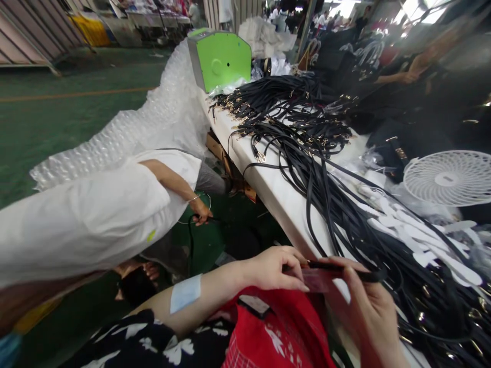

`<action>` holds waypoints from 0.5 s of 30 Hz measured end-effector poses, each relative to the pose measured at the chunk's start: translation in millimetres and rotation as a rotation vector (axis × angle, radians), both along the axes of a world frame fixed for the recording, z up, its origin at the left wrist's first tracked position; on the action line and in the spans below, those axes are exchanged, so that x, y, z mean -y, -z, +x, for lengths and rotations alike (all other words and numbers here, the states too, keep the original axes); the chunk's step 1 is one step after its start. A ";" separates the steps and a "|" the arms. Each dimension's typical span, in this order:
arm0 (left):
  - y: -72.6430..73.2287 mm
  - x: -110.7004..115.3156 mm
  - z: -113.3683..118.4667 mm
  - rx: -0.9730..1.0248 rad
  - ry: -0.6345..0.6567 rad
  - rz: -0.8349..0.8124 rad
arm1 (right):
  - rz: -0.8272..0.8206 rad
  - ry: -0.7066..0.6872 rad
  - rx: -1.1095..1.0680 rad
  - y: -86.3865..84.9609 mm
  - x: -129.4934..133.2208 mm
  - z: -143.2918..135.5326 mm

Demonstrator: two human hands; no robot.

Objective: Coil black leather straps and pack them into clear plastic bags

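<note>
My left hand [274,268] is closed in a pinch at one end of a black strap [326,265], in front of the red apron at the table's near edge. My right hand [370,306] grips the same strap farther along, thumb pressed against it. A small clear plastic piece [316,281] hangs below the strap between my hands; which fingers hold it I cannot tell. Right beside my right hand lies a heap of black straps [318,179] with gold-coloured metal clasps, spread along the white table [276,197].
A white fan [448,176] and white cut-out pieces [418,235] lie at right. A green machine [226,59] stands at the far end, bubble wrap [115,138] beside it. At left, a co-worker in white has a hand [201,210] on a black strap. Another person is at far right.
</note>
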State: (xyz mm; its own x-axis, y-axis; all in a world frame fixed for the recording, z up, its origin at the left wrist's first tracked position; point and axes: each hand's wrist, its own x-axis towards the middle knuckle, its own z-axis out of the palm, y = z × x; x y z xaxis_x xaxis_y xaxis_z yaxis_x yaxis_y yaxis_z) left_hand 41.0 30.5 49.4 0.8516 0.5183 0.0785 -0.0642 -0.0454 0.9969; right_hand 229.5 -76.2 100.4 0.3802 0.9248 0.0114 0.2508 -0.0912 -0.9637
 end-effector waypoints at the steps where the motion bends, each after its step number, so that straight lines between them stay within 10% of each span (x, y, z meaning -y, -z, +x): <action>1: 2.1 -2.7 -1.7 -0.007 -0.012 -0.002 | 0.042 0.077 0.010 -6.3 4.5 1.2; 6: 14.9 -13.4 -4.2 -0.081 -0.007 0.047 | 0.140 0.290 0.091 -32.9 18.0 -1.4; 15: 5.5 -10.5 1.2 -0.043 -0.053 0.122 | 0.121 0.282 0.054 -40.5 13.2 -21.0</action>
State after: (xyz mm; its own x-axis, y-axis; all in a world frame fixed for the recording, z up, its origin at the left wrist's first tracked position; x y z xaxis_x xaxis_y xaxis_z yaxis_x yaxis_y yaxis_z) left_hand 42.2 40.9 44.0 0.8272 0.5515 0.1073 -0.0156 -0.1683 0.9856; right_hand 208.5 -89.4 141.0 0.6171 0.7738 0.1427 0.2836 -0.0495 -0.9577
